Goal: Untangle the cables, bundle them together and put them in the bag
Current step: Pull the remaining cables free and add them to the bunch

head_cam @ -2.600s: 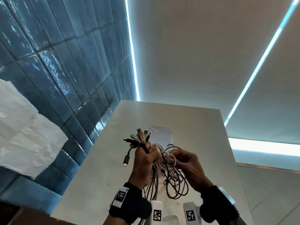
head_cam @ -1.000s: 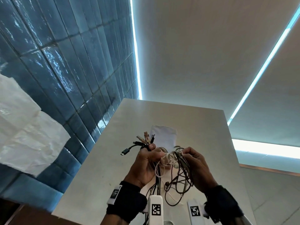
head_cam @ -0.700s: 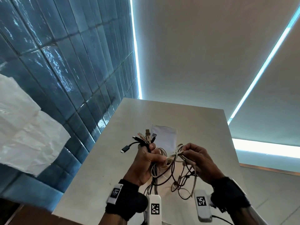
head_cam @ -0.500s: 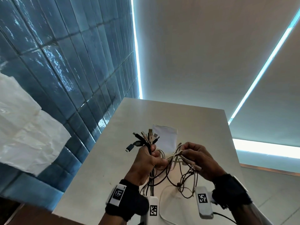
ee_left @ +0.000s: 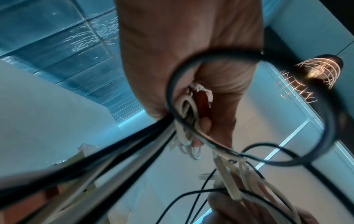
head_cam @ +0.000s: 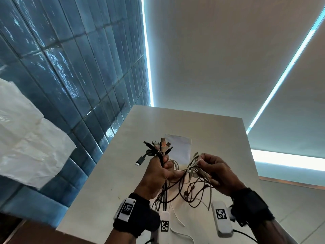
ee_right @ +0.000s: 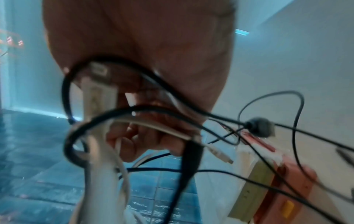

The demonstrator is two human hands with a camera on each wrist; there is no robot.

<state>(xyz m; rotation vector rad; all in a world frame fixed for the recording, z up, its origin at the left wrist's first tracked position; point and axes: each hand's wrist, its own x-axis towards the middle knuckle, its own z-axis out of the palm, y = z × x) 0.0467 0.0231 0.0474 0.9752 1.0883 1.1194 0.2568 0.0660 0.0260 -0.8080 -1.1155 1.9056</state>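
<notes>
At centre frame, above the table [head_cam: 112, 173], our left hand [head_cam: 156, 175] clamps the cables [head_cam: 190, 184] below their plugs while our right hand [head_cam: 216, 171] pinches white strands. We should tease loops apart gently. The white bag [head_cam: 181, 148], apparently flat, lies behind.

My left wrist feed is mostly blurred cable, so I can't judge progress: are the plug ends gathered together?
Observer: Yes. In the head view the plug ends fan out as one bunch above the left hand, which grips the cables just below them.
Operator: Good. Where is the bag?
Observer: A flat white bag lies on the table, just beyond both hands.
</notes>
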